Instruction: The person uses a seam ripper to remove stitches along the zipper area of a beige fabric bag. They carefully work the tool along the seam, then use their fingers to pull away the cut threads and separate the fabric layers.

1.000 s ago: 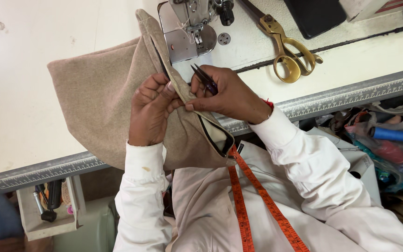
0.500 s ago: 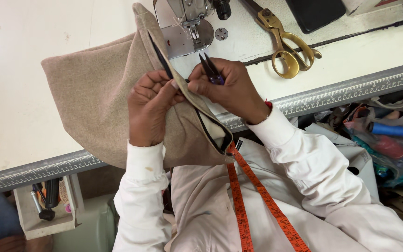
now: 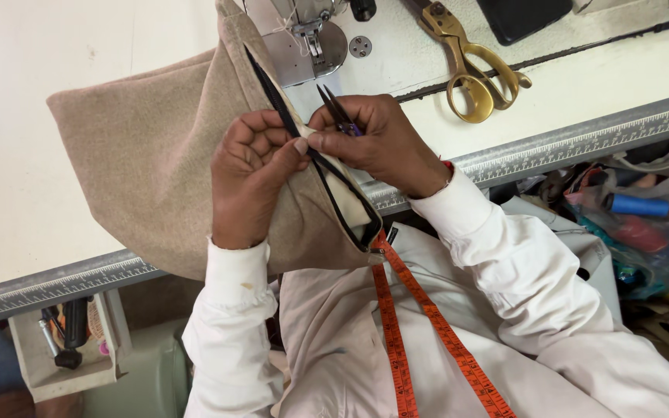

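**Both hands at the zipper edge of a beige cover**

The left hand (image 3: 253,182) is clenched on the folded edge of the beige fabric cover (image 3: 145,147), pinching it beside the dark zipper (image 3: 334,186). The right hand (image 3: 381,143) grasps small thread snips (image 3: 337,111), blades pointing up (tips just above the fingers). The cover drapes over the white surface (image 3: 40,62) edge. Brass scissors (image 3: 474,66) lie near the sewing machine foot (image 3: 311,35); an orange measuring tape (image 3: 420,325) hangs over the lap.
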